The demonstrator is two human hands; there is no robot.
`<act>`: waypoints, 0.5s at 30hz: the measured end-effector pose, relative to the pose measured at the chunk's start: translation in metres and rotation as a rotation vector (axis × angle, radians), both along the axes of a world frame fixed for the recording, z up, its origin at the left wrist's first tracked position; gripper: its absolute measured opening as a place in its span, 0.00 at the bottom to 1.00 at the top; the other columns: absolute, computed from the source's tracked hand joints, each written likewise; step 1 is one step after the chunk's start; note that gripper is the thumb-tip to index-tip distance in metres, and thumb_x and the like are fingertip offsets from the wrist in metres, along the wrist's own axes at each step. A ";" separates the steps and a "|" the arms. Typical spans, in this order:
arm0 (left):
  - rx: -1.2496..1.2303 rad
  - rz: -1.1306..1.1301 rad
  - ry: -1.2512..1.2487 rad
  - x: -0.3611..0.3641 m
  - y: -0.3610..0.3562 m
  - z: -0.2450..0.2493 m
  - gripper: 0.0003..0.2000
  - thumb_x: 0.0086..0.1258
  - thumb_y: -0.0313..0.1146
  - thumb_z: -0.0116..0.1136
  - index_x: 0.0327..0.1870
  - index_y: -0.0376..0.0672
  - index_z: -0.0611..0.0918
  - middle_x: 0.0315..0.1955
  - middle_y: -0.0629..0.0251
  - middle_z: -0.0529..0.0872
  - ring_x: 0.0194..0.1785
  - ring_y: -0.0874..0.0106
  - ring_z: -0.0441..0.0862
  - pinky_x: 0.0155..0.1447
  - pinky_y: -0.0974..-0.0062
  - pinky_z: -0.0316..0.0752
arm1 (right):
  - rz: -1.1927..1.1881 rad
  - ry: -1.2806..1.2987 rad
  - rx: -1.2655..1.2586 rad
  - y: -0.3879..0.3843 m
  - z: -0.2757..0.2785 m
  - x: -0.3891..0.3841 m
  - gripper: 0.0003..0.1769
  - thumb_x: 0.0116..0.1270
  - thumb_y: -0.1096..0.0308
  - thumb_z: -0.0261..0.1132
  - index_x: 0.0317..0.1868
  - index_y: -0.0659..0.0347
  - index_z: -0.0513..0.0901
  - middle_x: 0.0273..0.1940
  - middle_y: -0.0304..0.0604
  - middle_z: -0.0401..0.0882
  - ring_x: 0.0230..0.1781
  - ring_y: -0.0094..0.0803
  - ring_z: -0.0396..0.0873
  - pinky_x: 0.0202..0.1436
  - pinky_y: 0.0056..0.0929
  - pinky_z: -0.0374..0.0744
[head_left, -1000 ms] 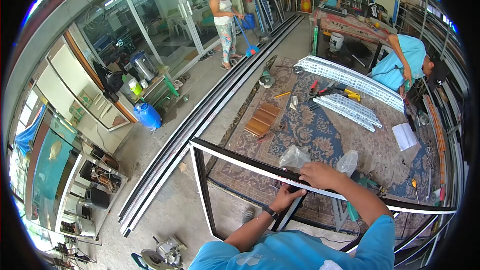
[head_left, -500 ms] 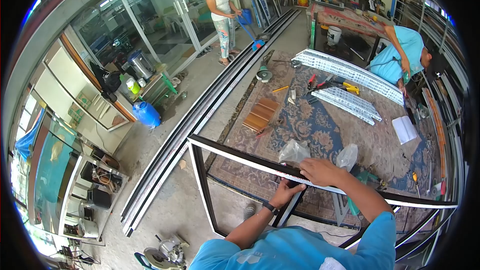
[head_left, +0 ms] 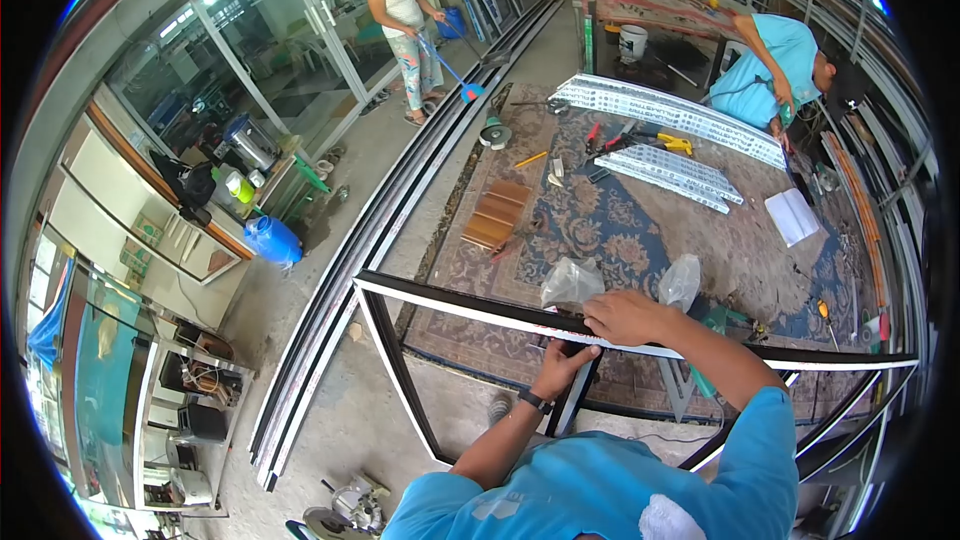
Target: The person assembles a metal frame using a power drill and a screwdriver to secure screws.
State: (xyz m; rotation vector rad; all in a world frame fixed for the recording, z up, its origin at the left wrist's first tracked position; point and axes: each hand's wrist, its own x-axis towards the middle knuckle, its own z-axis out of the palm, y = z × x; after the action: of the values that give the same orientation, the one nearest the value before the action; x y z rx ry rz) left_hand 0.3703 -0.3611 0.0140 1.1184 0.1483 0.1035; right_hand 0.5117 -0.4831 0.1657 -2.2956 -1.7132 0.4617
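A large dark aluminium frame (head_left: 470, 304) with a white strip along its edge spans the view in front of my body. My left hand (head_left: 562, 370), with a black watch at the wrist, grips the frame from below where a dark crossbar (head_left: 574, 402) meets the top bar. Its thumb lies along the bar. Over the top of the same bar, just right of that joint, my right hand (head_left: 628, 320) is bent with its fingers curled on the edge. Whether a small part sits under those fingers is hidden. Clear plastic bags (head_left: 572, 283) lie just beyond the bar.
On the patterned carpet (head_left: 590, 230) lie wrapped metal profiles (head_left: 670, 120), yellow-handled pliers (head_left: 675, 144), an angle grinder (head_left: 493, 134) and brown slats (head_left: 498, 214). Long profiles (head_left: 345, 290) run along the left. A mitre saw (head_left: 352, 502) stands low left. A co-worker (head_left: 770, 70) bends at right; another person (head_left: 405, 35) sweeps.
The whole view has shifted, so most of the scene sits a little further left and higher. Both hands stay at the same joint of the frame. The sweeping person's broom has moved slightly.
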 end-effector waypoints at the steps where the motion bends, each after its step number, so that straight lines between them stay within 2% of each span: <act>1: 0.036 0.006 0.022 0.001 0.000 0.000 0.17 0.68 0.27 0.72 0.56 0.36 0.83 0.50 0.66 0.87 0.54 0.76 0.81 0.62 0.72 0.76 | -0.001 0.020 -0.046 0.002 0.002 0.001 0.16 0.76 0.57 0.57 0.43 0.64 0.80 0.40 0.54 0.83 0.45 0.54 0.84 0.50 0.51 0.80; 7: 0.056 0.054 -0.010 0.003 -0.003 0.000 0.18 0.67 0.26 0.71 0.57 0.35 0.81 0.51 0.65 0.87 0.54 0.75 0.81 0.63 0.71 0.76 | 0.001 0.003 -0.202 0.009 0.008 0.005 0.16 0.75 0.57 0.58 0.38 0.63 0.79 0.37 0.54 0.82 0.39 0.56 0.83 0.43 0.53 0.79; 10: 0.061 0.054 0.007 0.003 -0.003 0.000 0.19 0.67 0.27 0.72 0.57 0.35 0.81 0.52 0.65 0.87 0.54 0.75 0.81 0.62 0.72 0.77 | 0.011 -0.007 -0.064 0.005 0.013 0.003 0.16 0.76 0.57 0.58 0.37 0.64 0.78 0.37 0.54 0.82 0.39 0.56 0.83 0.44 0.53 0.79; 13: 0.046 0.081 0.000 0.002 -0.004 -0.001 0.15 0.69 0.31 0.71 0.53 0.36 0.84 0.47 0.69 0.88 0.49 0.79 0.81 0.57 0.75 0.76 | 0.036 -0.051 0.048 0.002 -0.008 0.004 0.17 0.76 0.57 0.57 0.38 0.64 0.78 0.36 0.55 0.82 0.39 0.55 0.83 0.44 0.53 0.80; 15: 0.054 0.074 0.020 0.003 -0.004 -0.002 0.14 0.69 0.32 0.71 0.52 0.36 0.84 0.46 0.69 0.88 0.48 0.80 0.82 0.56 0.76 0.76 | 0.050 -0.042 0.006 0.003 -0.012 0.007 0.18 0.76 0.56 0.56 0.39 0.64 0.79 0.38 0.54 0.83 0.42 0.55 0.84 0.46 0.51 0.81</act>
State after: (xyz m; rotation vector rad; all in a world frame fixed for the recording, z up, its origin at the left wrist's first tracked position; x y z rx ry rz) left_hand 0.3731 -0.3655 0.0115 1.1685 0.2065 0.1634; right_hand 0.5182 -0.4797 0.1537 -2.2781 -1.7934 0.4205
